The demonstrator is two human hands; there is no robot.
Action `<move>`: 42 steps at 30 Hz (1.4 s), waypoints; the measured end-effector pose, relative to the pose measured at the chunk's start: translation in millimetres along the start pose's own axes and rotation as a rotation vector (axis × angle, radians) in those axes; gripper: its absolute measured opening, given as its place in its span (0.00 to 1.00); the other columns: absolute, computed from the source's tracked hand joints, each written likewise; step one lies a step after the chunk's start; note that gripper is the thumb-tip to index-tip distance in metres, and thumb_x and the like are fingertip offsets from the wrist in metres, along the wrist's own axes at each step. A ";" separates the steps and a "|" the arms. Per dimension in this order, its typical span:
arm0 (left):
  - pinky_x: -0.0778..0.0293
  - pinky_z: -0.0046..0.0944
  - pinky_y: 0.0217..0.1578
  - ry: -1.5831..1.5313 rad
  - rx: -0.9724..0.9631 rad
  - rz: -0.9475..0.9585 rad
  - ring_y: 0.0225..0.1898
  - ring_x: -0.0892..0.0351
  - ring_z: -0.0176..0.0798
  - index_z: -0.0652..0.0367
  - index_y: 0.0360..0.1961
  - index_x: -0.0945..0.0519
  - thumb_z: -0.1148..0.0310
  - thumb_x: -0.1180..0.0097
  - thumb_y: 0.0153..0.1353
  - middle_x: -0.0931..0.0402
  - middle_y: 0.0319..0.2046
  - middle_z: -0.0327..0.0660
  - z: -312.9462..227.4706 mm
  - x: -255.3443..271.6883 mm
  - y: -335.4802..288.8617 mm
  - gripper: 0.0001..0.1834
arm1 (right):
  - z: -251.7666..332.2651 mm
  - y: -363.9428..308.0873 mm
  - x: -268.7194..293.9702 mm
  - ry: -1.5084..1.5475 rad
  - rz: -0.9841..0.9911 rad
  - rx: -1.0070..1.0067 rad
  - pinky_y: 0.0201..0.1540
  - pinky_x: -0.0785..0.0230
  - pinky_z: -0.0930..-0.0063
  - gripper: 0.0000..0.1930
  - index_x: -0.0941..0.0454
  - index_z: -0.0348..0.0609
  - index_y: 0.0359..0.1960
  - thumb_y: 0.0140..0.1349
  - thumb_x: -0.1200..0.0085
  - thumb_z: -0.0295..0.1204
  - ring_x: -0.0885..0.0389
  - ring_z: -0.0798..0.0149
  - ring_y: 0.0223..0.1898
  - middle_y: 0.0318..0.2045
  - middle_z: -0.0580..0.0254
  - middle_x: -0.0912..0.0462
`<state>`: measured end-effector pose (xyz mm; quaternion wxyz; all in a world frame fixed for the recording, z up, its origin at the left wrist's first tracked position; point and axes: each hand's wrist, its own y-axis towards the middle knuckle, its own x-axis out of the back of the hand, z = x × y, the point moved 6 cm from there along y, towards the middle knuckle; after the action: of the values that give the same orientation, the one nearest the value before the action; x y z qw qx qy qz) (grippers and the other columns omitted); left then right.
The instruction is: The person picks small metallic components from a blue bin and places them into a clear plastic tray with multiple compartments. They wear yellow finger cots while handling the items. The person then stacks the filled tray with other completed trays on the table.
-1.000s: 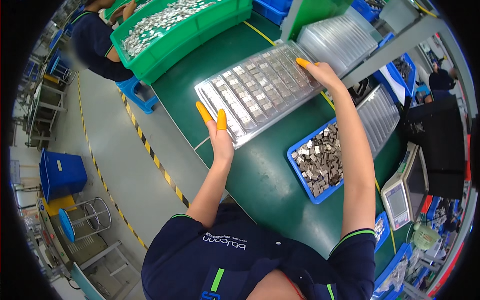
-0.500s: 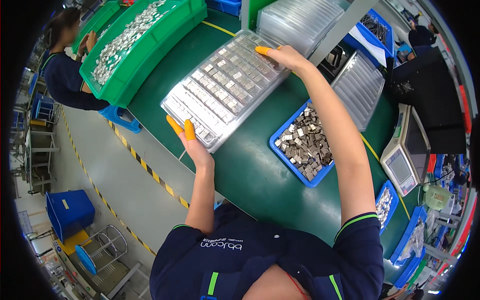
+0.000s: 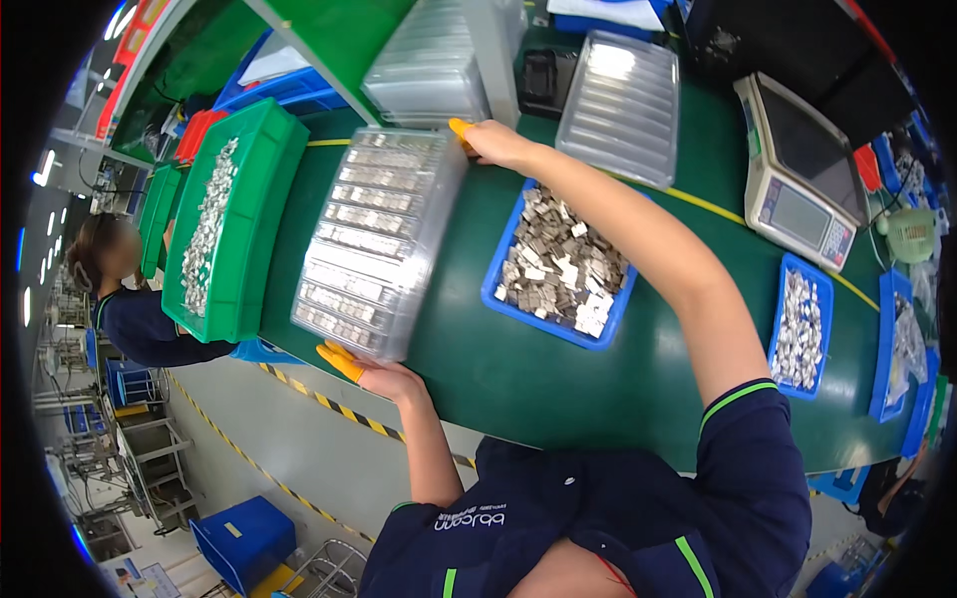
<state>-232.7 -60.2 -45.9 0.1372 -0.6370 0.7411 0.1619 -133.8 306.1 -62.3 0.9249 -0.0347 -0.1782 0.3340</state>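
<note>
Before me is a stack of clear plastic trays [image 3: 371, 239], its rows filled with small silvery metal parts. My left hand [image 3: 374, 374] grips the near end of the stack, with orange finger covers on its fingertips. At the far right corner my right hand [image 3: 490, 143] holds the stack's edge; its thumb side is partly hidden. Whether the stack rests fully on the table or is slightly raised, I cannot tell. To its right lies a blue tray [image 3: 490, 289] heaped with loose metal parts [image 3: 563, 259].
A green bin [image 3: 261, 199] of small parts stands left, with a person [image 3: 150, 324] beyond it. Clear trays [image 3: 424, 70] are piled behind a post. Right of them are an empty clear tray [image 3: 618, 110], a scale [image 3: 797, 204] and a smaller blue tray [image 3: 819, 349].
The view has turned. The tray stack has swung more upright in the picture and sits closer to the green bin, both hands still holding its ends.
</note>
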 end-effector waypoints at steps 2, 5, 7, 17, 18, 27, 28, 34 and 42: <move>0.56 0.42 0.69 0.056 -0.021 -0.011 0.69 0.53 0.42 0.62 0.69 0.55 0.67 0.74 0.69 0.55 0.69 0.47 -3.5 18.5 -13.8 0.28 | 28.8 -48.7 7.8 -0.440 0.057 0.153 0.52 0.32 0.58 0.23 0.20 0.37 0.42 0.61 0.57 0.45 0.23 0.44 0.48 0.43 0.41 0.21; 0.61 0.41 0.70 0.237 -0.028 0.034 0.71 0.58 0.42 0.62 0.69 0.57 0.64 0.73 0.72 0.59 0.70 0.46 -5.4 20.5 -34.7 0.28 | 21.0 -71.8 23.9 -0.704 0.158 0.286 0.50 0.31 0.58 0.18 0.21 0.40 0.44 0.58 0.57 0.35 0.24 0.48 0.48 0.40 0.43 0.20; 0.62 0.41 0.70 0.415 -0.041 0.056 0.70 0.58 0.42 0.63 0.69 0.57 0.64 0.75 0.72 0.58 0.70 0.46 -6.8 23.3 -45.1 0.28 | 20.8 -76.5 20.3 -0.775 0.131 0.364 0.49 0.30 0.58 0.17 0.19 0.44 0.41 0.58 0.57 0.37 0.24 0.50 0.50 0.44 0.47 0.21; 0.64 0.48 0.66 1.303 -0.450 0.321 0.68 0.53 0.50 0.69 0.67 0.53 0.59 0.70 0.71 0.50 0.67 0.55 -18.0 38.2 -91.8 0.30 | 17.7 -83.8 -0.4 -0.912 0.164 0.357 0.58 0.44 0.58 0.27 0.26 0.58 0.56 0.59 0.56 0.54 0.35 0.56 0.60 0.56 0.56 0.31; 0.64 0.50 0.66 1.336 -0.499 0.331 0.67 0.53 0.51 0.69 0.67 0.52 0.59 0.68 0.71 0.50 0.67 0.55 -21.2 33.4 -94.4 0.31 | 16.8 -84.0 -0.8 -0.928 0.170 0.362 0.58 0.44 0.58 0.28 0.26 0.58 0.57 0.58 0.55 0.55 0.35 0.56 0.59 0.57 0.57 0.31; 0.56 0.49 0.64 1.146 -0.427 0.285 0.63 0.47 0.54 0.72 0.64 0.45 0.64 0.60 0.68 0.44 0.61 0.58 -22.0 34.3 -89.8 0.29 | 15.2 -73.8 4.7 -0.861 0.216 0.270 0.60 0.46 0.55 0.36 0.31 0.60 0.61 0.52 0.54 0.62 0.36 0.55 0.61 0.59 0.55 0.33; 0.57 0.48 0.64 1.138 -0.416 0.288 0.64 0.48 0.53 0.72 0.64 0.46 0.65 0.60 0.68 0.44 0.61 0.57 -21.0 34.9 -89.5 0.28 | 16.0 -73.9 4.8 -0.851 0.231 0.277 0.60 0.47 0.55 0.37 0.32 0.61 0.61 0.52 0.54 0.63 0.36 0.55 0.61 0.60 0.55 0.34; 0.58 0.44 0.66 0.962 -0.310 0.293 0.67 0.51 0.50 0.72 0.64 0.46 0.74 0.59 0.65 0.48 0.64 0.54 -18.7 34.6 -90.9 0.28 | 18.5 -77.5 8.1 -0.784 0.212 0.320 0.57 0.44 0.60 0.39 0.31 0.58 0.61 0.51 0.54 0.66 0.37 0.57 0.60 0.55 0.51 0.31; 0.57 0.43 0.66 0.992 -0.317 0.288 0.67 0.50 0.48 0.71 0.64 0.46 0.83 0.58 0.57 0.47 0.65 0.51 -21.0 33.0 -93.5 0.31 | 17.2 -77.4 7.1 -0.758 0.208 0.343 0.59 0.44 0.60 0.38 0.31 0.60 0.61 0.51 0.53 0.66 0.36 0.56 0.61 0.57 0.50 0.33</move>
<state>-145.2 -111.3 -46.4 -0.3507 -0.5418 0.7632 -0.0315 -88.0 249.7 -29.8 0.7478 0.2272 -0.4430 0.4392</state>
